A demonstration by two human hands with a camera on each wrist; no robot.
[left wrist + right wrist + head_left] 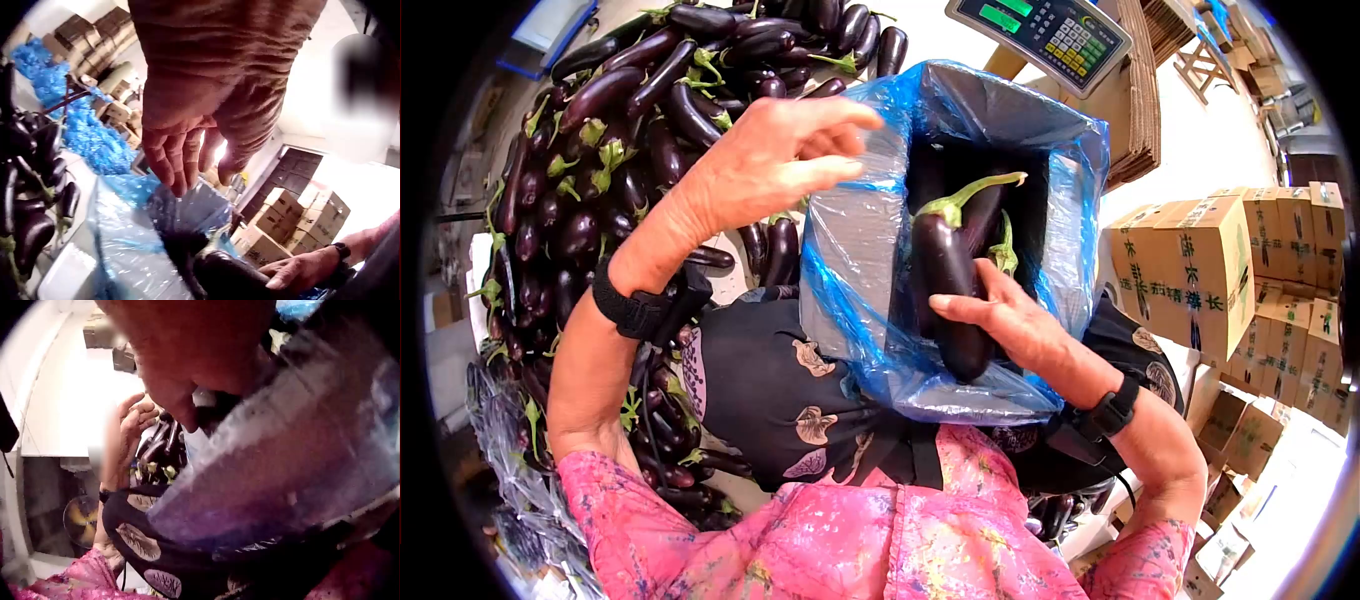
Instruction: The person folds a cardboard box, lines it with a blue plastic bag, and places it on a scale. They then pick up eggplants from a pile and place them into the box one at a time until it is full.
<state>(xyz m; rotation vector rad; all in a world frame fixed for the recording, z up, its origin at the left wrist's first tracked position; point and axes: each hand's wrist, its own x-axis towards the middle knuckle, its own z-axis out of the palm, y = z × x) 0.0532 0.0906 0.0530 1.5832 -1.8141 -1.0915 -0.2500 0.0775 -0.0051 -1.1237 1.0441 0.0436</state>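
In the head view the right hand (1022,318) grips a dark eggplant (948,265) with a curved green stem, thumb across its side, over a box lined with blue-tinted plastic (850,235). Other eggplants lie under it inside the box. The left hand (775,160) hovers above the box's left edge, fingers loosely bent and holding nothing. From the left wrist, that hand (206,106) hangs over the plastic (134,231), with the held eggplant (228,275) below. In the right wrist view the right hand (194,356) is dark, and plastic hides its fingertips partly.
A large heap of eggplants (580,235) lies to the left. A digital scale display (1040,35) stands beyond the box, beside stacked flat cardboard (1138,95). Printed cartons (1200,270) are piled at the right. Crumpled clear plastic (520,450) lies at the lower left.
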